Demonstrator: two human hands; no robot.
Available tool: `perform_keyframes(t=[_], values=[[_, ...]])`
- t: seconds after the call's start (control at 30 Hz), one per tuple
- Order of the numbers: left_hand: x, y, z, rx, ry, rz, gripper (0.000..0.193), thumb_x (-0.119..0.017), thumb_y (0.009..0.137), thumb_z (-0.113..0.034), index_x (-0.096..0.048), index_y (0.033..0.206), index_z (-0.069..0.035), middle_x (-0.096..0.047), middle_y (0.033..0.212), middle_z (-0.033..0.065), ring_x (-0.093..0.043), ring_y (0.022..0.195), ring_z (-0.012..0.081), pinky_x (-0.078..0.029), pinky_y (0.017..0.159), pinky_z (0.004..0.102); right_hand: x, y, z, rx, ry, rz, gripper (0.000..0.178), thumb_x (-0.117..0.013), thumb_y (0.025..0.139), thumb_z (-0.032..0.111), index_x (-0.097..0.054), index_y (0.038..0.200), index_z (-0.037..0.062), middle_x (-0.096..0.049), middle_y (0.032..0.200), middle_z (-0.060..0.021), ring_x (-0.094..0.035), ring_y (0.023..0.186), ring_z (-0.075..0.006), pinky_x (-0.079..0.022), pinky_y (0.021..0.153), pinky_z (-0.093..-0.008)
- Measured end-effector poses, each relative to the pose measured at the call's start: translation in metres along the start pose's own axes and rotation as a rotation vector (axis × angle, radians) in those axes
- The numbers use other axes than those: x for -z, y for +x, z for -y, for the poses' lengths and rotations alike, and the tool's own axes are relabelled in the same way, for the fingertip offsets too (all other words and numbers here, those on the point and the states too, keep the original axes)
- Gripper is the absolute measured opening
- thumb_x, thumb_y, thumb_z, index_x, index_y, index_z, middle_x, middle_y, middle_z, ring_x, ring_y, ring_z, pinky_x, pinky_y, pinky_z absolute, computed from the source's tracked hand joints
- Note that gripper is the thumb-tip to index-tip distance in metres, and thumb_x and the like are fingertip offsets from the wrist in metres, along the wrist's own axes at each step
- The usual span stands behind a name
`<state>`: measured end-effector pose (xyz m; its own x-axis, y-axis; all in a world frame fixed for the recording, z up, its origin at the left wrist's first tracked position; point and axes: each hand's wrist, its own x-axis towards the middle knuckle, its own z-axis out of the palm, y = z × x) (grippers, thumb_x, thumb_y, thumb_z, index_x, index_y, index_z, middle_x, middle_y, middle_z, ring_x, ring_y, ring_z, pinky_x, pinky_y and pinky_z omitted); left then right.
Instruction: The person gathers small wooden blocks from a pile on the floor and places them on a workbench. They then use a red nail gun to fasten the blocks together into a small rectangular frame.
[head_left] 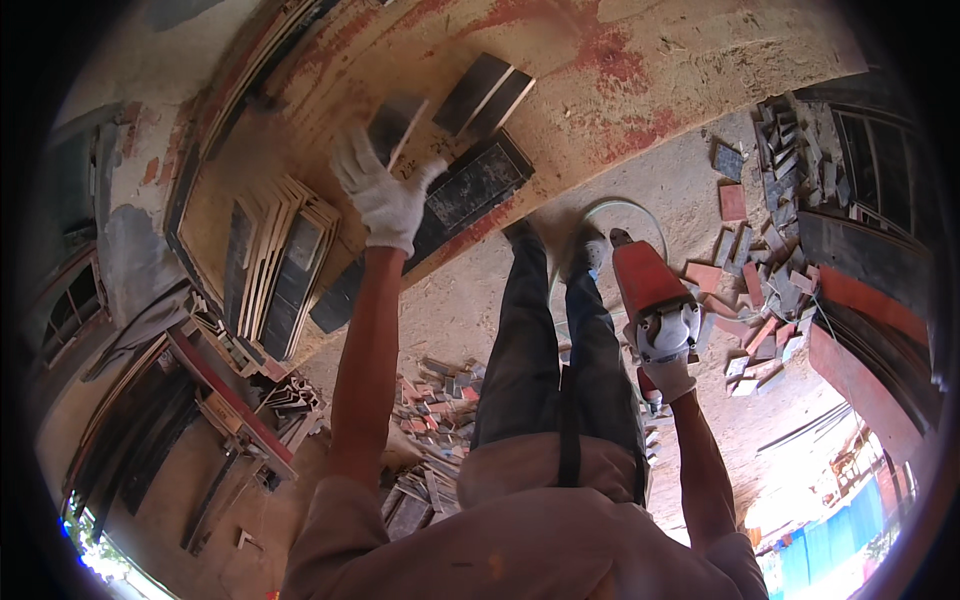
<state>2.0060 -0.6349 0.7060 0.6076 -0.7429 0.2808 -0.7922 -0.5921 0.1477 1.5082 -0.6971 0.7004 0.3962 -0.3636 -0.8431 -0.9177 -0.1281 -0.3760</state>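
My left hand (385,195), in a white work glove, reaches over the worktable with its fingers spread. A small dark-faced board piece (393,128), slightly blurred, lies between its thumb and fingers; whether they touch it I cannot tell. Just beyond are two more dark board pieces (482,95), side by side. A long black board (470,195) lies along the near table edge, right of the hand. My right hand (668,378), also gloved, hangs beside my leg, closed around a red and silver power tool (650,280). Its working end is not clear enough to name the kind.
The worktable (640,80) has a red-stained, dusty top. Stacked boards (285,260) stand at its left end. Board offcuts (765,290) litter the floor on the right, with more offcuts (440,395) by my legs. A thin hose or cable (625,203) loops near my feet.
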Motion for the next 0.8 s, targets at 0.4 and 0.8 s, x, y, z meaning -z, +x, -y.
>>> perform_keyframes(t=[0.4, 0.8], values=[[-0.043, -0.074, -0.033, -0.027, -0.394, 0.214, 0.086, -0.092, 0.073, -0.033, -0.053, 0.145, -0.005, -0.053, 0.149, 0.0221, -0.048, 0.139, 0.0425, -0.038, 0.116, 0.0529, 0.0, 0.006, 0.012, 0.67, -0.211, -0.481, 0.034, -0.068, 0.076, 0.009, -0.059, 0.109, 0.0097, -0.059, 0.102, -0.0137, -0.058, 0.092, -0.0375, -0.045, 0.073, -0.0541], [-0.041, -0.063, -0.038, 0.009, -0.357, 0.247, 0.08, -0.095, 0.067, -0.025, -0.059, 0.135, -0.003, -0.064, 0.131, 0.0195, -0.061, 0.121, 0.0396, -0.05, 0.103, 0.0477, -0.001, 0.034, 0.012, 0.551, -0.139, -0.158, 0.045, -0.06, 0.097, 0.035, -0.057, 0.139, 0.0209, -0.062, 0.136, -0.0039, -0.056, 0.129, -0.027, -0.035, 0.116, -0.0498]])
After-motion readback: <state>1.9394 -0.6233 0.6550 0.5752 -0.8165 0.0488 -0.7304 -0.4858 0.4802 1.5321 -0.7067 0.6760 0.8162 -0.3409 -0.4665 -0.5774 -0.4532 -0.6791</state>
